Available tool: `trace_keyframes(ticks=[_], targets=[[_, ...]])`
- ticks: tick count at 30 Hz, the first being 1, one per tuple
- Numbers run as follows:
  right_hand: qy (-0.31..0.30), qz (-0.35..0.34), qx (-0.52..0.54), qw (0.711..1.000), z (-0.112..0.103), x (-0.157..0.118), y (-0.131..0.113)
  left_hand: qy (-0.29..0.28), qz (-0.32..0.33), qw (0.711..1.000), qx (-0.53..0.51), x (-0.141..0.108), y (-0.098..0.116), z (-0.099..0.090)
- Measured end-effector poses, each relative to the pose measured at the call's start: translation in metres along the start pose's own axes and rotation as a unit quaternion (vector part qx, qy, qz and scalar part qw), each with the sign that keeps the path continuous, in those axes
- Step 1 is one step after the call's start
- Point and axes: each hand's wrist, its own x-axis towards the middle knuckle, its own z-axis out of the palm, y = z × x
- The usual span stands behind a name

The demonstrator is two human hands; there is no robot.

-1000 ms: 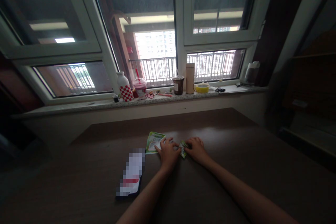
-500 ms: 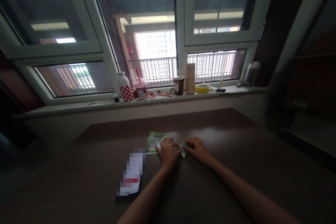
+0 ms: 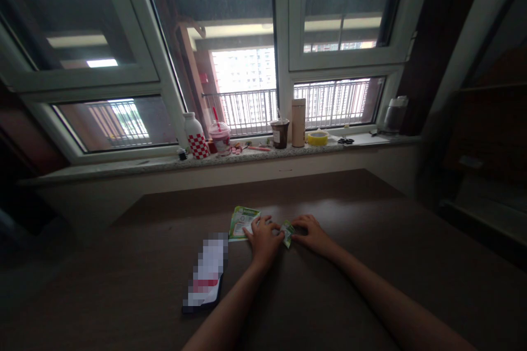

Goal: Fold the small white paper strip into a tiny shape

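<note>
A small folded piece of green and white paper [image 3: 287, 234] lies between my hands on the brown table. My left hand [image 3: 263, 238] pinches its left edge with thumb and forefinger, the other fingers spread out to the left. Those fingers partly cover a larger green and white printed sheet [image 3: 241, 223], which lies flat. My right hand [image 3: 310, 234] has its thumb and fingertips curled at the right edge of the small piece. The exact fingertip contact there is too small to make out well.
Left of my left forearm lies a phone [image 3: 206, 274] with a blurred screen. On the windowsill stand a checkered white bottle [image 3: 197, 140], a pink drink cup [image 3: 220, 140], a dark drink cup [image 3: 280, 134], a tan flask [image 3: 298, 123], yellow tape [image 3: 318, 139] and scissors [image 3: 346, 141].
My right hand has shifted very slightly, its fingertips a touch farther right on the small paper, which shows a little more of its surface. My left hand has stayed put.
</note>
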Motion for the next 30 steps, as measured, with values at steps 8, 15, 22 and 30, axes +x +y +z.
trace_keyframes(ticks=[8,15,22,30], targets=[[0.013,0.002,-0.029,0.999,0.001,-0.002,-0.006,-0.018,-0.003,1.0,0.015,-0.001,0.003,-0.003],[0.014,0.012,-0.044,0.999,-0.001,-0.003,-0.016,-0.017,0.002,1.0,0.01,-0.004,0.004,-0.003],[0.016,0.027,-0.051,0.998,0.002,-0.002,-0.017,-0.014,0.017,1.0,0.011,-0.005,0.0,-0.001],[0.052,0.055,-0.052,0.996,0.005,0.003,-0.009,-0.055,0.025,0.998,0.028,-0.005,-0.001,-0.003]])
